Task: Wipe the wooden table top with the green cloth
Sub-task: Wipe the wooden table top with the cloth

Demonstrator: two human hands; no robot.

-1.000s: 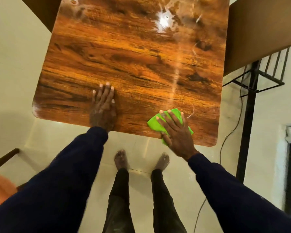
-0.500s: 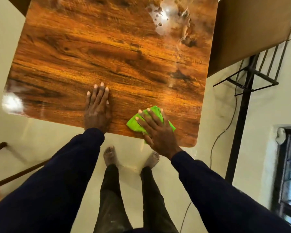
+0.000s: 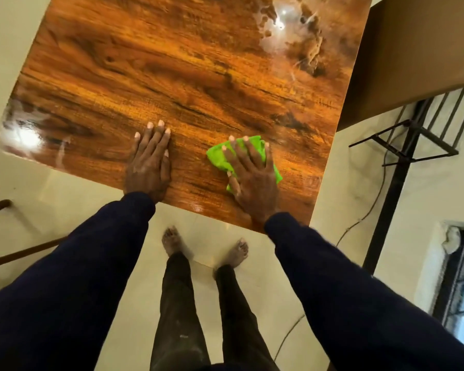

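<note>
Your right hand [image 3: 252,178] presses the green cloth [image 3: 217,156], fingers spread flat | left hand [image 3: 149,162] flat on the bench [image 3: 172,62] | cloth near front-right edge | soft, light (probably bunches): press through its middle.

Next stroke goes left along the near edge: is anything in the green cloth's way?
Yes: the left hand rests flat on the table top, left of the green cloth under the right hand. Nothing else visible sits there.
</note>
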